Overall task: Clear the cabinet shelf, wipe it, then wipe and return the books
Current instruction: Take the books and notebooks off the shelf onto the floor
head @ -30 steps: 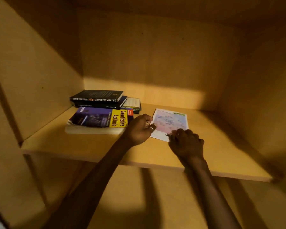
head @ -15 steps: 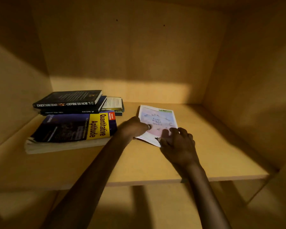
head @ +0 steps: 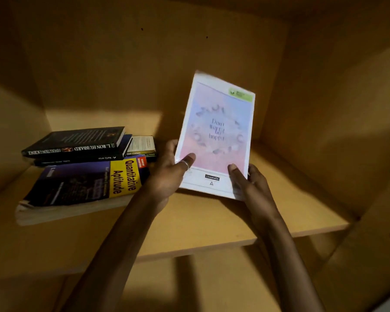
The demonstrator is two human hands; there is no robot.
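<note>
Both hands, left and right, gripped the notebook by its lower corners, tilted up off the shelf, likely to clear it; other books lay stacked at left.

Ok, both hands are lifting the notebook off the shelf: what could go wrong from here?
The thin notebook is pinched only at its bottom corners by the left hand and right hand, so it may flop or slip. The left forearm passes close to the Quantitative Aptitude book, which overhangs the shelf edge and could get nudged off.
</note>
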